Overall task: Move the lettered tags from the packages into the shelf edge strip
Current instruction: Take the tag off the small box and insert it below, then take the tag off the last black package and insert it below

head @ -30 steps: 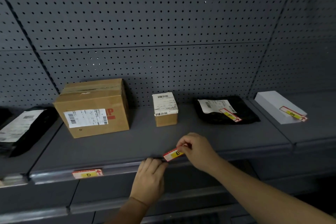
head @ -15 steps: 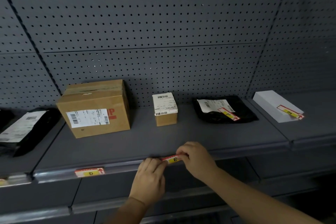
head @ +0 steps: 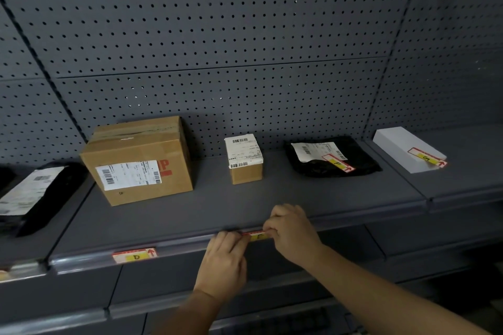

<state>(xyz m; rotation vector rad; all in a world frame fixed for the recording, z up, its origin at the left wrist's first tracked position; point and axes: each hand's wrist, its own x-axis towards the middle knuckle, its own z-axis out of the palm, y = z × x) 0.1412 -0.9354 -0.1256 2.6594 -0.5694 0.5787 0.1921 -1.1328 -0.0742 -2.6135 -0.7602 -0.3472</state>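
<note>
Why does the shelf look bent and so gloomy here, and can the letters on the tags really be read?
Head view: the wide-angle lens bows the shelf edge strip and the pegboard seams; the light is dim, darkest at lower right; the D tag, F tag and G tag read clearly; the tag between the left hand and right hand is half hidden and slightly soft.

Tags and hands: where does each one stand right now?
D tag: seated in the shelf edge strip.
E tag: at the strip, pinched by both hands.
F tag: lying on the black package.
G tag: lying on the white box.
Left hand: pinching the E tag.
Right hand: pinching the E tag.
</note>
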